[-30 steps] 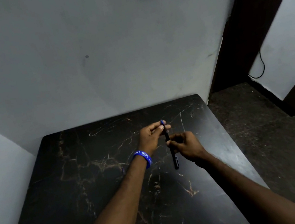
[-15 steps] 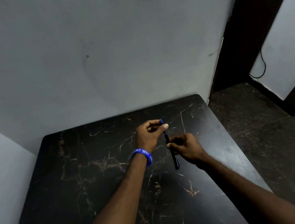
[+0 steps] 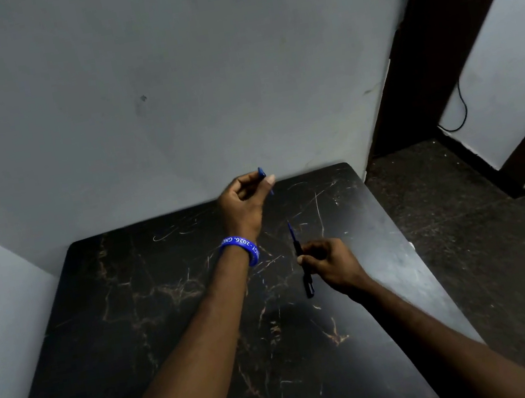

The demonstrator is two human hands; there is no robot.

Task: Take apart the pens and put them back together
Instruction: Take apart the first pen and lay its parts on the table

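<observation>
Presently the pen is in two parts, both held above the worktop point(image 3: 136, 324). The right hand point(image 3: 329, 265) is closed round the dark barrel point(image 3: 306, 276), keeping it near upright with a blue tip point(image 3: 290, 230) showing at the top — a hold that seems meant to steady the body while the other part is drawn clear. The left hand point(image 3: 244, 202), raised toward the wall point(image 3: 130, 82), pinches a small blue piece point(image 3: 262, 174) between thumb and forefinger, the remaining fingers curled; whether this is a cap or an end plug cannot be told. A blue wristband point(image 3: 241, 245) sits on the left wrist.

Compared with half a second ago, when both hands met at the pen and it read as one piece, the left hand has lifted up and away, carrying the blue piece well apart from the barrel. The right hand has hardly shifted.

Judgement: disassembly is under way — no other parts are visible on the worktop.
</observation>
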